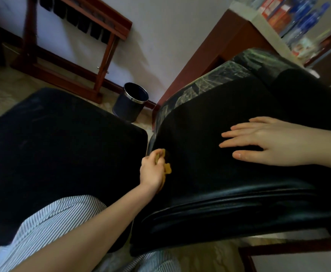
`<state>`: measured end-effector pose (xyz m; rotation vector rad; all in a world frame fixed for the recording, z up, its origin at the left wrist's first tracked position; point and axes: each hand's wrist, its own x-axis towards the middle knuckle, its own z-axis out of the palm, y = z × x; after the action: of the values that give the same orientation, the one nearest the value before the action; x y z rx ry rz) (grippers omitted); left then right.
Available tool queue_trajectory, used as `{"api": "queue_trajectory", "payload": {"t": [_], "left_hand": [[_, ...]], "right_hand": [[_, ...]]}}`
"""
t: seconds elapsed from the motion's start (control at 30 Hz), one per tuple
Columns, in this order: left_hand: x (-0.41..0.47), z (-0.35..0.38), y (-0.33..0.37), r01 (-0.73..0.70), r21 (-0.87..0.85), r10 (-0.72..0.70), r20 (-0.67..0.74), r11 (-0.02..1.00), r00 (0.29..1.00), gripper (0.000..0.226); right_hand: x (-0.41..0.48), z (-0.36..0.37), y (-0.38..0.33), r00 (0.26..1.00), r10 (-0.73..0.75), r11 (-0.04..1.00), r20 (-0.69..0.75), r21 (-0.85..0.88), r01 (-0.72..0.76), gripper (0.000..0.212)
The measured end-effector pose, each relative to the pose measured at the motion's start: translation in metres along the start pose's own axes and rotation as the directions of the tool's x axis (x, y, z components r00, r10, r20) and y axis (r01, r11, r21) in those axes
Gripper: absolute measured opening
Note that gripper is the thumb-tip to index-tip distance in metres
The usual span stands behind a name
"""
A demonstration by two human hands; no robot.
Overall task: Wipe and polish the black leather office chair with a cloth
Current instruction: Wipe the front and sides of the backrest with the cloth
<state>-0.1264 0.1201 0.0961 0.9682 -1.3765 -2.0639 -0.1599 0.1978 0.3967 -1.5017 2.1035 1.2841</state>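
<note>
The black leather office chair (209, 118) fills the middle and right, its backrest tilted toward me, with cracked, worn leather along its far top edge. My left hand (152, 169) grips a small yellow cloth (167, 168) against the backrest's left side, near the seam. My right hand (266, 141) lies flat on the backrest with straight, spread fingers. A second black cushioned surface (48, 146), the seat, spreads out to the left.
A dark round waste bin (130, 102) with a metal rim stands on the floor beyond the chair. A wooden rack (72, 36) lines the wall at the back left. A wooden desk (219, 52) with shelves of bottles and boxes stands at the right. My striped trousers (52, 222) show below.
</note>
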Motion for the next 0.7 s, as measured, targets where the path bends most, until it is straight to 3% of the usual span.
{"api": "queue_trajectory", "payload": {"t": [0.13, 0.23, 0.43, 0.53, 0.7], "left_hand": [[-0.022, 0.005, 0.035, -0.174, 0.128, 0.174, 0.012, 0.976, 0.985, 0.035], [-0.028, 0.010, 0.054, -0.218, 0.210, 0.216, 0.033, 0.953, 0.976, 0.038], [-0.026, 0.006, 0.055, -0.261, 0.151, 0.255, 0.061, 0.953, 0.965, 0.032], [-0.020, 0.004, 0.050, -0.287, 0.156, 0.282, 0.051, 0.945, 0.958, 0.031], [0.003, 0.000, 0.048, -0.354, 0.142, 0.351, 0.051, 0.924, 0.935, 0.031]], "right_hand": [[-0.001, -0.001, -0.003, 1.000, 0.000, 0.999, -0.019, -0.035, 0.000, 0.046], [0.000, -0.002, -0.008, 1.000, -0.006, 0.998, -0.029, -0.065, 0.004, 0.046], [0.001, -0.008, -0.018, 0.999, -0.039, 0.985, 0.013, -0.169, 0.040, 0.046], [0.017, -0.012, -0.048, 0.988, -0.148, 0.955, -0.041, -0.267, 0.132, 0.046], [0.054, -0.010, -0.074, 0.971, -0.240, 0.942, -0.004, -0.245, 0.231, 0.046]]}}
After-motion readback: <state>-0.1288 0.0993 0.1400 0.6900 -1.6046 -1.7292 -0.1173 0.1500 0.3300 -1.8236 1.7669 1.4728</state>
